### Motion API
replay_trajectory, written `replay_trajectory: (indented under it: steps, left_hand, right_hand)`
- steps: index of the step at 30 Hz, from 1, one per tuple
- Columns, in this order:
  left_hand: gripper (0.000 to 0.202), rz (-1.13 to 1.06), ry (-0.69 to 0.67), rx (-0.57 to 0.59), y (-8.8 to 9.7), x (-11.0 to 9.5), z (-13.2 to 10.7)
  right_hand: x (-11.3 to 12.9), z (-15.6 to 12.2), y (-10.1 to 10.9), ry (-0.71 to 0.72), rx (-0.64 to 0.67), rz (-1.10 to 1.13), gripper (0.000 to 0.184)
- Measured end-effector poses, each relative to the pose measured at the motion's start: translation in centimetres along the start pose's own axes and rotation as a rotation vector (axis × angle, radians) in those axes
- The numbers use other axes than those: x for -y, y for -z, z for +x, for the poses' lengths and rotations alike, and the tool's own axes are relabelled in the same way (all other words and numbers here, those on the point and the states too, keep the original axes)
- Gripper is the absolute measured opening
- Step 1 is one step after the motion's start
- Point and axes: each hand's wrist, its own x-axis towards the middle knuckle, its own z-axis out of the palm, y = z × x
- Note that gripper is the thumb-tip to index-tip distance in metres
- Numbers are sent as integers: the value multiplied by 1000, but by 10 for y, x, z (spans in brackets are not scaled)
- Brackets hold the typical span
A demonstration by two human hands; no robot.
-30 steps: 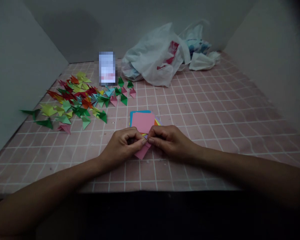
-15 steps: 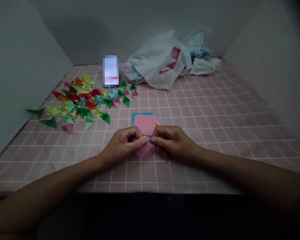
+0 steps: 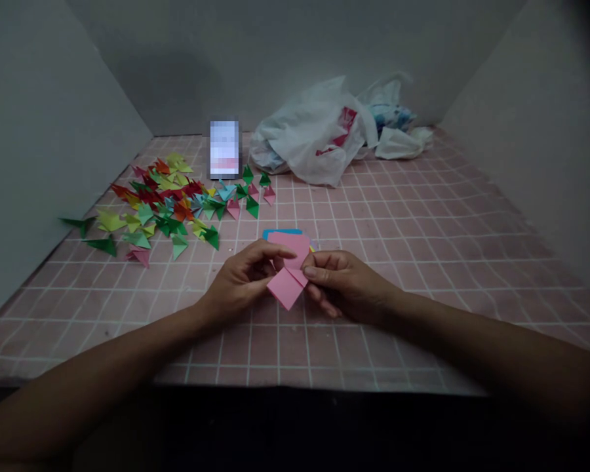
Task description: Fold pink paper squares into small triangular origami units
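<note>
Between my hands is a folded pink origami paper [image 3: 287,288], tilted with one corner pointing down and a narrow flap along its upper right edge. My right hand [image 3: 341,278] pinches its right corner between thumb and index finger, the other fingers curled below. At the left corner, the thumb of my left hand [image 3: 248,272] meets the paper, while its index finger stretches out above the upper edge. The left hand's other fingers are partly hidden. Just beyond lies a stack of coloured paper squares, with a pink sheet [image 3: 295,242] on top and a blue sheet [image 3: 282,232] showing behind.
Many small folded paper pieces [image 3: 170,226] in green, red, yellow, blue and pink spread over the left of the checked tablecloth [image 3: 398,262]. A phone with a blurred screen [image 3: 224,149] stands behind them. White plastic bags [image 3: 314,137] lie at the back wall.
The pink paper has turned and shows its folded face more fully. My left index finger has lifted from its pinch and straightened; my right hand still pinches. The view has shifted slightly.
</note>
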Motion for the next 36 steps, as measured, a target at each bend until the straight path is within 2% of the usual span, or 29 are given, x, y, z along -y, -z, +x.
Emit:
replay_trajectory:
  steps: [2, 4, 8, 11, 14, 18, 22, 29, 36]
  left_hand:
    - [3, 96, -76, 73, -1, -6, -1]
    - [10, 107, -71, 36, -1, -11, -2]
    - [15, 76, 105, 67, -1, -14, -3]
    - [15, 97, 246, 123, -3, -12, -3]
    - [18, 80, 290, 124, -6, -10, -3]
    - [21, 12, 287, 74, -8, -10, -4]
    - [15, 54, 253, 103, -9, -14, -4]
    - [11, 12, 235, 121, -8, -9, -6]
    - [10, -104, 269, 115, -8, -9, -9]
  right_hand:
    - [-3, -2, -2, -45, 46, -39, 31]
    - [-5, -4, -5, -24, 52, -128, 34]
    - [-5, -6, -7, 233, -126, -265, 38]
    - [-3, -6, -7, 288, -142, -298, 32]
    - [0, -7, -9, 245, -154, -409, 23]
    - [-1, -9, -13, 182, -156, -390, 17]
    - [-1, -10, -14, 166, -152, -365, 16]
    - [-1, -13, -16, 211, -140, -418, 12]
    - [-3, -14, -15, 267, -142, -376, 9]
